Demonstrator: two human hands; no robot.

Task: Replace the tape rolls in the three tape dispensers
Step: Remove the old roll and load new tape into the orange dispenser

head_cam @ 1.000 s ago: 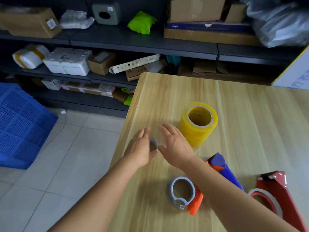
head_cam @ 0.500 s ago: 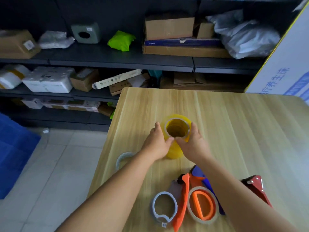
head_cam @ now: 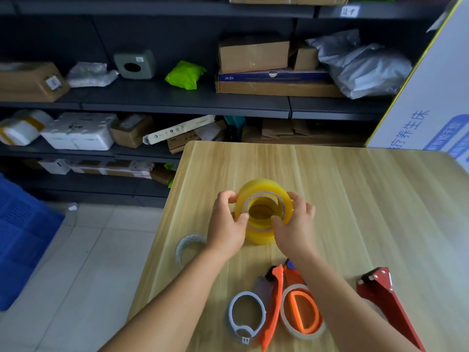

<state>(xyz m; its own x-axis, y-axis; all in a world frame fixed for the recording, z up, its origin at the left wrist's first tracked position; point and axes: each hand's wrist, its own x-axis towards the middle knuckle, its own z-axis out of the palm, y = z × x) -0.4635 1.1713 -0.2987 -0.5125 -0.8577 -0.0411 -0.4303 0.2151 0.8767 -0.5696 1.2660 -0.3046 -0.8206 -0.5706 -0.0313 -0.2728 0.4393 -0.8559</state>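
A stack of yellow tape rolls stands mid-table. My left hand grips the top roll on its left side, thumb at the inner core. My right hand grips the same roll on its right, fingers curled over the rim. The top roll is tilted toward me, lifted off the stack. An orange dispenser with a nearly spent roll lies near the front edge, beside a grey-blue dispenser ring. A red dispenser lies at the right. A blue dispenser part peeks out behind my right wrist.
An empty grey tape core lies at the table's left edge. Dark shelves with boxes and parcels stand behind. A large white carton leans at the right. A blue crate sits on the tiled floor, left.
Both hands moved from the empty core at the left edge to the yellow stack, took hold of the top roll and tilted it up. The empty core now lies on the table.
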